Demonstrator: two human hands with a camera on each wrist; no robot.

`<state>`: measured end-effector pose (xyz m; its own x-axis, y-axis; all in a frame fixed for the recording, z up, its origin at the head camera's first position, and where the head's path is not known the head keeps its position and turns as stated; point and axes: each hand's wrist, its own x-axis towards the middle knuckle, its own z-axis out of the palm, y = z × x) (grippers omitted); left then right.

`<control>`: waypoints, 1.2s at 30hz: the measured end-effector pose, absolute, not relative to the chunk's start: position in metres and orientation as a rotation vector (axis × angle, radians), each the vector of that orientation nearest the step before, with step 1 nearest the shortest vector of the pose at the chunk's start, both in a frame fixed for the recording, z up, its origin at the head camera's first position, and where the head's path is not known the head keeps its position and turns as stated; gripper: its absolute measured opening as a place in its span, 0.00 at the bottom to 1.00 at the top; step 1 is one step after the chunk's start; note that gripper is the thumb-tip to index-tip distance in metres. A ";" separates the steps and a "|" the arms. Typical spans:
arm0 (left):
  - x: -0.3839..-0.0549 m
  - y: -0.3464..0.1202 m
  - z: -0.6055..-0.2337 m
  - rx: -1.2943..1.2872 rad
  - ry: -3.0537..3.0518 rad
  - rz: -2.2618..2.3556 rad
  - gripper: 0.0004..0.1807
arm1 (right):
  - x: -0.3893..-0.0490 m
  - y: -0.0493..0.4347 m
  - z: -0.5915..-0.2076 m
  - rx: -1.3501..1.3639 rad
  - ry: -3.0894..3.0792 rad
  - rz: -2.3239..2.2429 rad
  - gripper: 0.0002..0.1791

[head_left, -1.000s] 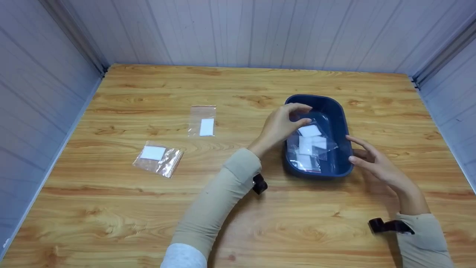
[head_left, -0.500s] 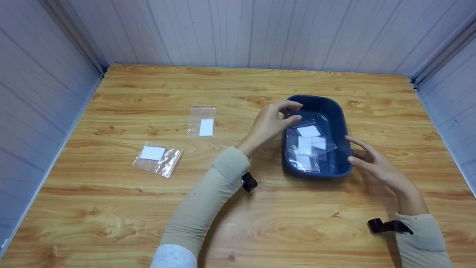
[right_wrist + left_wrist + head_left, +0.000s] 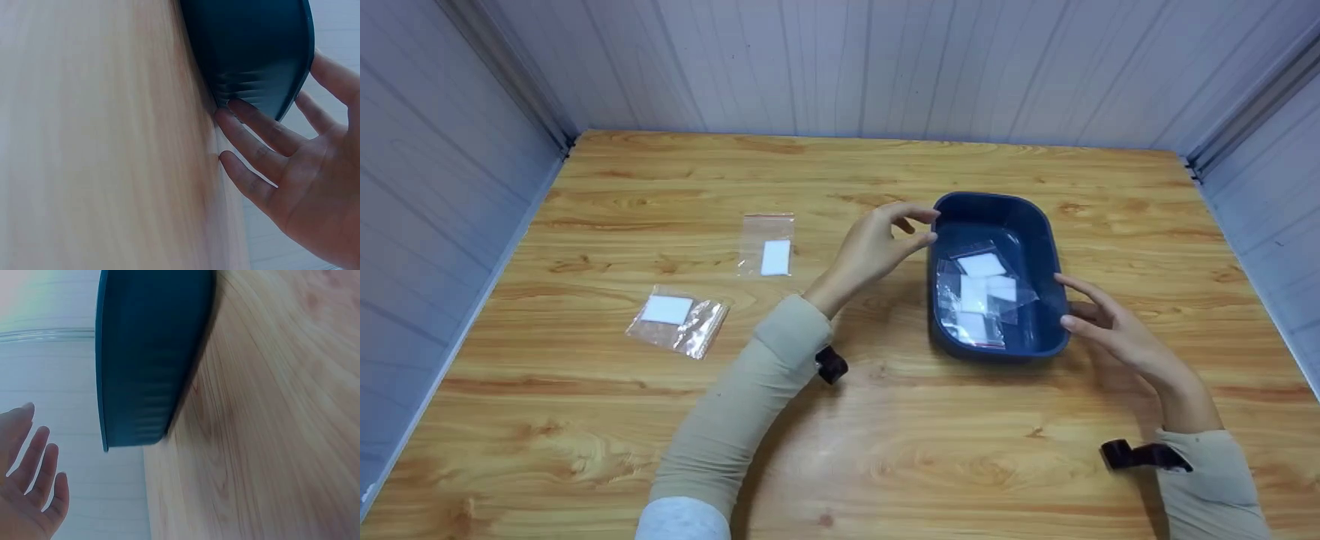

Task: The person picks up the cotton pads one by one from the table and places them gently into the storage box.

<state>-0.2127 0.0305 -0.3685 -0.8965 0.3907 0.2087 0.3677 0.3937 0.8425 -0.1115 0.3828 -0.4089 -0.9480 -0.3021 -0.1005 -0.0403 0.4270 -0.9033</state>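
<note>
A dark blue plastic tub [image 3: 1039, 330] stands on the wooden table, right of centre. Inside it lie several clear zip bags [image 3: 975, 292], each with a white piece in it. My left hand [image 3: 874, 244] hovers at the tub's left rim with nothing in its fingers; the left wrist view shows the fingers loosely spread and apart from the tub. My right hand [image 3: 1125, 337] rests its fingertips against the tub's right side, and the right wrist view shows its fingers extended along the outer wall [image 3: 253, 62].
Two more zip bags with white pieces lie on the table to the left: a flat bag [image 3: 769, 244] farther back and a crinkled bag [image 3: 679, 319] nearer. Pale panel walls [image 3: 840, 67] border the table [image 3: 922, 465] at the back and sides.
From over the bags in the tub, my left hand has drawn back leftward to the tub's rim, its fingers empty throughout. My right hand has stayed at the tub's side.
</note>
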 end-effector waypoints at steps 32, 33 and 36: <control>-0.233 -0.058 -0.382 0.449 2.607 1.471 0.20 | -0.111 0.384 -0.409 -0.301 2.431 -1.525 0.33; -0.234 -0.062 -0.382 0.444 2.606 1.477 0.20 | -0.111 0.384 -0.409 -0.300 2.432 -1.520 0.33; -0.236 -0.072 -0.385 0.449 2.602 1.500 0.21 | -0.112 0.384 -0.408 -0.296 2.439 -1.512 0.33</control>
<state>-0.2364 -0.0720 -0.3849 -0.9509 0.3044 0.0560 0.2011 0.4700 0.8594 -0.1119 0.3839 -0.4085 -0.9465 -0.3037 -0.1090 -0.0374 0.4387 -0.8978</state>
